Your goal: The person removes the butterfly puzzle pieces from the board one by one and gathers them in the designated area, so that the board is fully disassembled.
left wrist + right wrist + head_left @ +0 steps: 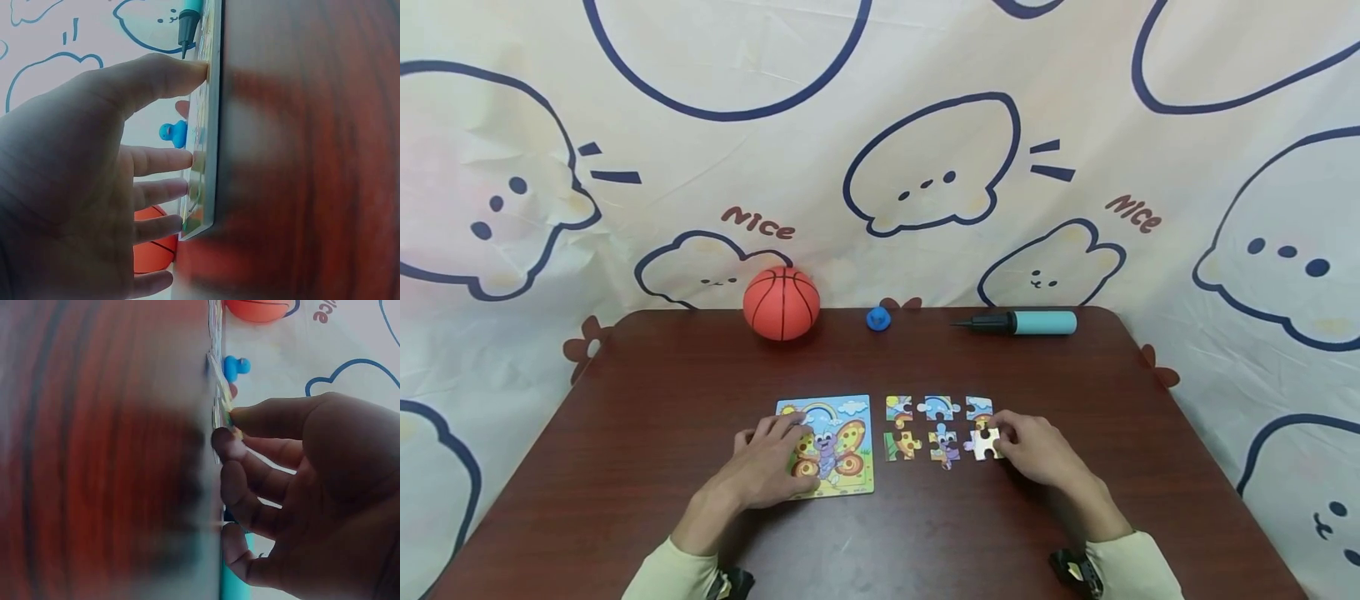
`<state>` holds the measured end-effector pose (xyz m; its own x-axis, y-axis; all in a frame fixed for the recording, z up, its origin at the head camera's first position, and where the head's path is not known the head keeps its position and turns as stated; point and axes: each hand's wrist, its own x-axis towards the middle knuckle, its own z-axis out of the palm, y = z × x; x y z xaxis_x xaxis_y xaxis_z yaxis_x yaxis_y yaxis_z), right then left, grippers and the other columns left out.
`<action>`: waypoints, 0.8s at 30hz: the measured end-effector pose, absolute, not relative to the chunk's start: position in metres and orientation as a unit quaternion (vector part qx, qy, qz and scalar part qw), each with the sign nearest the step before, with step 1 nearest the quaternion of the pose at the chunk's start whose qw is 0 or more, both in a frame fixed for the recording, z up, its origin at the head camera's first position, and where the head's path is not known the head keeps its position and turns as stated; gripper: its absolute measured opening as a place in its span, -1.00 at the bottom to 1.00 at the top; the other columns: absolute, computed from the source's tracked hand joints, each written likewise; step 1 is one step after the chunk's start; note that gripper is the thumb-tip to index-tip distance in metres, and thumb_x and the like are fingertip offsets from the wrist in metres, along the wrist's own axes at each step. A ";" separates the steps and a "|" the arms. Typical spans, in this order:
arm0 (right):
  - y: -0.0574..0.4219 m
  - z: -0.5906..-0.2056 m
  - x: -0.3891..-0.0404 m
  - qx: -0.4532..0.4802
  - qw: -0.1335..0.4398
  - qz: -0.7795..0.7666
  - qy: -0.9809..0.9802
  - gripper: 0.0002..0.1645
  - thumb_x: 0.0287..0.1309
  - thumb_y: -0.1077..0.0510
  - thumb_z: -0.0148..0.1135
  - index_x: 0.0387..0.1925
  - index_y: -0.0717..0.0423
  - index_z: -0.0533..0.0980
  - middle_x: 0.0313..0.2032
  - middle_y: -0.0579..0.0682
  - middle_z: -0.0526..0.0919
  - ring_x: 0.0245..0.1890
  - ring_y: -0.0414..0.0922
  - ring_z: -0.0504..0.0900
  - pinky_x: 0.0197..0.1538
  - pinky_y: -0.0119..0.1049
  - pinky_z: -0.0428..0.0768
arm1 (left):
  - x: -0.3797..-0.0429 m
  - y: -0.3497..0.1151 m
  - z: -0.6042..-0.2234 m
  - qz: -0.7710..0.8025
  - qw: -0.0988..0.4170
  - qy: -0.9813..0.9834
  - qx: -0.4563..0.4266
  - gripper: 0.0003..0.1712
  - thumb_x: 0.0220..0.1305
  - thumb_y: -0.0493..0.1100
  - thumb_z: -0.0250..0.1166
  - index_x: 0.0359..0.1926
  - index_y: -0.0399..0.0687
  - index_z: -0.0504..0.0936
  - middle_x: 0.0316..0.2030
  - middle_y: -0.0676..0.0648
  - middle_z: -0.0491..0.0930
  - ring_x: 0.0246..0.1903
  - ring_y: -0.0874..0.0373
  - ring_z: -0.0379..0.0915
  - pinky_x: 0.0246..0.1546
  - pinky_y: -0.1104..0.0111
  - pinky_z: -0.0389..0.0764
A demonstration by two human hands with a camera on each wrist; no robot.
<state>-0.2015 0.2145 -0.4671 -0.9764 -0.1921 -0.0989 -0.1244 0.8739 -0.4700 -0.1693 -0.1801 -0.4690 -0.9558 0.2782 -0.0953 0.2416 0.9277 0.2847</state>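
A square butterfly picture board [861, 417] lies flat on the table, left of centre. My left hand [763, 467] rests over its left part with fingers spread; in the left wrist view the thumb [169, 75] and fingertips touch its surface. To the board's right, jigsaw pieces [938, 407] lie in two short rows. At the right end of the front row, my right hand [1037, 446] pinches a puzzle piece [982, 444] between thumb and finger. That piece shows pale from glare in the head view and tilted in the right wrist view.
Along the table's [655, 400] back edge stand an orange basketball [781, 303], a small blue rubber duck [878, 318] and a turquoise and black cylinder with a thin tip [1045, 322]. Behind them hangs a cartoon-printed cloth [812, 167].
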 end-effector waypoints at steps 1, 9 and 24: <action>0.214 -0.467 -0.201 -0.081 0.073 -0.235 0.966 -0.79 0.20 0.17 0.22 -0.10 -0.02 0.57 -0.55 -0.15 0.44 -0.59 -0.20 0.34 -0.49 -0.32 0.26 | -0.169 -0.180 -0.469 0.137 0.068 0.980 0.131 -0.21 -0.03 0.26 0.41 0.22 0.07 0.48 0.38 -0.06 0.25 0.31 -0.11 0.14 0.09 -0.19 0.25; 0.212 -0.468 -0.201 -0.072 0.080 -0.227 0.968 -0.78 0.18 0.17 0.23 -0.11 -0.03 0.58 -0.57 -0.12 0.44 -0.61 -0.18 0.35 -0.50 -0.31 0.27 | -0.169 -0.180 -0.468 0.150 0.066 0.978 0.129 -0.18 -0.04 0.27 0.43 0.24 0.12 0.46 0.35 -0.11 0.25 0.29 -0.11 0.14 0.07 -0.19 0.23; 0.193 -0.463 -0.202 -0.098 0.069 -0.228 0.966 -0.76 0.17 0.01 0.32 -0.11 -0.10 0.61 -0.53 -0.19 0.48 -0.55 -0.22 0.41 -0.46 -0.31 0.35 | -0.174 -0.202 -0.462 0.180 0.075 0.973 0.122 -0.01 -0.11 0.35 0.45 0.33 0.11 0.38 0.38 -0.07 0.25 0.33 -0.10 0.14 0.15 -0.25 0.27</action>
